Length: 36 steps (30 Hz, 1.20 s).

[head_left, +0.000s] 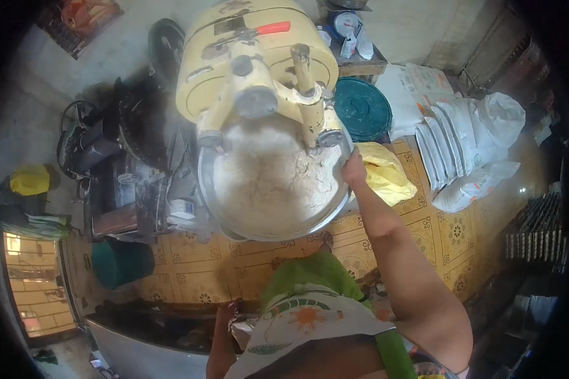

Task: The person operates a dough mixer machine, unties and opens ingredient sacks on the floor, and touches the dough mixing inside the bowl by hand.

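A large metal mixing bowl (344, 205) holds pale flour (259, 189) that looks lumpy and dough-like at the right. Over the bowl stands a cream-coloured mixer (259, 38), its worn head reaching across the far rim. My right hand (354, 168) grips the bowl's right rim. Low beside my body, at the left edge of the white printed apron (310, 322), is my left hand (226, 312). Something whitish lies close to it, and its fingers are too small and dim to make out.
White sacks (452, 136) are stacked at the right. A teal lidded drum (362, 108) and a yellow sack (382, 174) stand by the bowl. A green bucket (123, 262) sits on the left floor. Dark machinery (139, 139) stands left of the mixer, and a scale (346, 25) rests behind.
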{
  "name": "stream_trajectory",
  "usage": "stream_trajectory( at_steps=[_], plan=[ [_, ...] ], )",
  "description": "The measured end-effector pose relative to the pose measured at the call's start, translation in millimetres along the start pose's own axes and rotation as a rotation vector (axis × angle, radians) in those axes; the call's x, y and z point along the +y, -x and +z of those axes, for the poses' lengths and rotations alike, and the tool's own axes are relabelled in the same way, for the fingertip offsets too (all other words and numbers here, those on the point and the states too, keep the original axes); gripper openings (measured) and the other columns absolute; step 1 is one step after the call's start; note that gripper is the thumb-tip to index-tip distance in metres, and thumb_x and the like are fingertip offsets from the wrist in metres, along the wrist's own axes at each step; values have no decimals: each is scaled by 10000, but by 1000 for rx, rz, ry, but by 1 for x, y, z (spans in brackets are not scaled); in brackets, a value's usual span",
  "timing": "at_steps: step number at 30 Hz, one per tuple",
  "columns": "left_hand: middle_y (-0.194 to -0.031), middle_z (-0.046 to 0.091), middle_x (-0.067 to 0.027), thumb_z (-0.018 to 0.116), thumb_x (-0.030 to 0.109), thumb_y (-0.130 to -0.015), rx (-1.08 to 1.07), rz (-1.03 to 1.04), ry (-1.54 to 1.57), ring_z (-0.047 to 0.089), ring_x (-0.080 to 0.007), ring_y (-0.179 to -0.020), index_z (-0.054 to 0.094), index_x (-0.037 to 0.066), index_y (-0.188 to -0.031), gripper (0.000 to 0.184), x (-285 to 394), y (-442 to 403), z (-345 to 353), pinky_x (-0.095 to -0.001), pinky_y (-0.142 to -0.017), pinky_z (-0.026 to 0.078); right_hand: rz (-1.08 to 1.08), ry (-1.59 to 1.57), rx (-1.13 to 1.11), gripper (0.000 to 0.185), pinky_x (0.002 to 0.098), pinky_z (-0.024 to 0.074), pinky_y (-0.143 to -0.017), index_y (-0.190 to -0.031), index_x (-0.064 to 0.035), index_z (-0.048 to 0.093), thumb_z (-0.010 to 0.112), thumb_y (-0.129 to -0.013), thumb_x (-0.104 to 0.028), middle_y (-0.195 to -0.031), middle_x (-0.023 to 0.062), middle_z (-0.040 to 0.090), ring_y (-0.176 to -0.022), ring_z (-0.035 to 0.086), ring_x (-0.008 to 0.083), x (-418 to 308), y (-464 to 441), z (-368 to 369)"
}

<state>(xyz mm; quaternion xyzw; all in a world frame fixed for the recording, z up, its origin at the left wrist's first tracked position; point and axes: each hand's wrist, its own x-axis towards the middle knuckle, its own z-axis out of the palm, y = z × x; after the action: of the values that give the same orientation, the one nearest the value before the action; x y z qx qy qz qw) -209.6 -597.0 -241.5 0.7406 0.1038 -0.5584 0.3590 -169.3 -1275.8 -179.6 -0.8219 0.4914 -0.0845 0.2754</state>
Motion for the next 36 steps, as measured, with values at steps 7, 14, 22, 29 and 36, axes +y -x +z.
stream_trajectory(
  at_steps=[7, 14, 22, 29, 36],
  plan=[
    [-784, 514, 0, 565, 320, -821, -110, 269, -307, 502, -174, -695, 558, 158, -1008, 248, -39, -47, -33, -381, -600, 411, -2, -103, 97, 607, 461, 426, -934, -1368, 10, 222, 479, -823, -58, -1215, 288, 505, -1099, 519, 445, 5, 56, 11],
    [-832, 568, 33, 575, 372, -883, 131, -10, 151, 560, -152, -781, 601, 152, -1031, 267, 8, -54, -14, -404, -667, 435, 124, -292, 114, 588, 476, 387, -955, -1315, 82, 220, 489, -803, -26, -1162, 358, 496, -1126, 487, 471, 5, 113, 31],
    [-1251, 461, -22, 378, 429, -938, -60, 57, -116, 448, -221, -1118, 437, 164, -1293, 447, 18, -91, -36, -520, -954, 340, 126, -280, 108, 609, 456, 346, -1018, -1300, 101, 222, 545, -811, -66, -1252, 334, 404, -1191, 412, 470, -18, 179, 43],
    [-1197, 472, 1, 396, 355, -931, -189, -116, 364, 461, -215, -1103, 486, 169, -1183, 326, -15, -121, -54, -508, -906, 375, 244, -257, 76, 563, 460, 362, -1002, -1266, 107, 267, 539, -805, -66, -1252, 346, 414, -1193, 428, 459, -16, 149, 32],
    [-882, 573, -59, 554, 255, -829, 163, 35, -102, 584, -280, -818, 576, 137, -959, 177, -62, -80, -16, -428, -647, 493, 174, -200, 23, 378, 496, 423, -903, -1164, 16, 361, 501, -843, -126, -1173, 319, 507, -1096, 508, 457, 7, 67, 19]
  ],
)
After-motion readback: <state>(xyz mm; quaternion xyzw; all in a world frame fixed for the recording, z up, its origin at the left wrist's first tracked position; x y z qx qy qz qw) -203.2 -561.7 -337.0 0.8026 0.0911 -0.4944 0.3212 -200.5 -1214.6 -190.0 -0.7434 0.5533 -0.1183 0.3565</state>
